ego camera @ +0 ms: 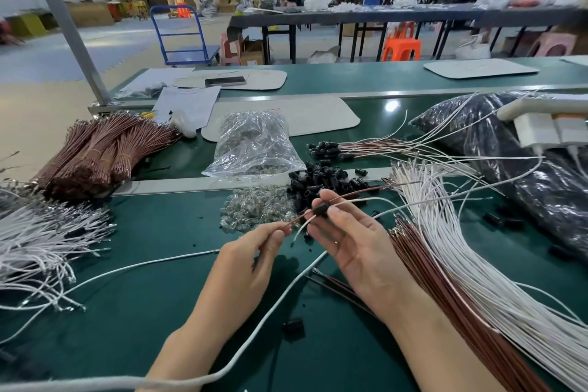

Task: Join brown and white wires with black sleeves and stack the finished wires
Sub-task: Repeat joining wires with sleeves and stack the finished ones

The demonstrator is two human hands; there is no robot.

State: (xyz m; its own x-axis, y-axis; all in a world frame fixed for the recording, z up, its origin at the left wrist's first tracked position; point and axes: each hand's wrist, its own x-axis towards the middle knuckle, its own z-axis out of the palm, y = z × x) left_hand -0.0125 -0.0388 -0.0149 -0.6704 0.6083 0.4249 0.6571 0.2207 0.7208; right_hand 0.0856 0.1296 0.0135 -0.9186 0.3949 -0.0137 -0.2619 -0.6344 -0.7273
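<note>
Over the green bench, my right hand (345, 234) pinches a black sleeve (320, 210) with a brown wire (359, 193) and a white wire (375, 199) running through it. My left hand (254, 251) pinches the brown wire's end just left of the sleeve; the white wire's end (302, 227) hangs free between the hands. Loose black sleeves (321, 180) lie heaped just beyond. Finished wires with sleeves (350, 147) are stacked farther back. Loose brown wires (445, 289) and white wires (471, 258) fan out on the right.
Bundled brown wires (95, 153) lie at the back left, white wires (41, 242) at the left. A clear bag (254, 146) and a pile of small metal terminals (257, 208) sit mid-bench. A dark bag (525, 162) fills the right. One stray sleeve (293, 326) lies near my wrists.
</note>
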